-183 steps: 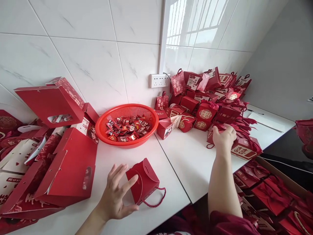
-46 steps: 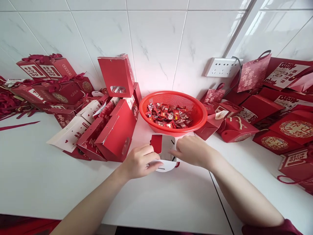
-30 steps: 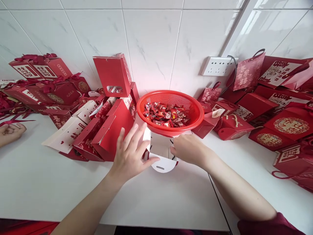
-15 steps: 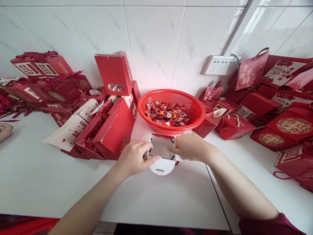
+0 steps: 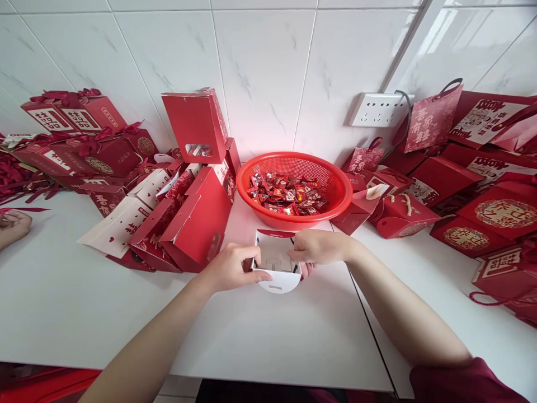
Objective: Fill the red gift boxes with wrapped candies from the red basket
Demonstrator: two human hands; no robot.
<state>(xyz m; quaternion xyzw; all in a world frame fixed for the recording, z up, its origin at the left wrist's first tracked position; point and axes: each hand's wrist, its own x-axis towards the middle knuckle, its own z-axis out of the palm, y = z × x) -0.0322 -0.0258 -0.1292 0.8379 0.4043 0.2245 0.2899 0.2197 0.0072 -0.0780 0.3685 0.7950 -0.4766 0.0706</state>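
Note:
An open box (image 5: 274,249) with a white inside stands on the white table between my hands, its rounded, slotted flap hanging toward me. My left hand (image 5: 232,267) grips the box's left side, fingers at the edge and thumb along the front. On the right side my right hand (image 5: 319,247) pinches the box wall, some fingertips showing below it. Just behind the box is a red perforated basket (image 5: 293,222) holding several small wrapped sweets (image 5: 289,195).
Red and white boxes (image 5: 193,221) lean together at left, with a red box (image 5: 195,126) on top. More boxes (image 5: 499,215) crowd the right. At far left are ribboned boxes (image 5: 96,159) and another person's hand (image 5: 14,226). A power strip (image 5: 377,110) is on the wall.
My right hand has shifted slightly left and its fingers have curled round the box side. The box's front flap has tilted. The other person's hand has moved right.

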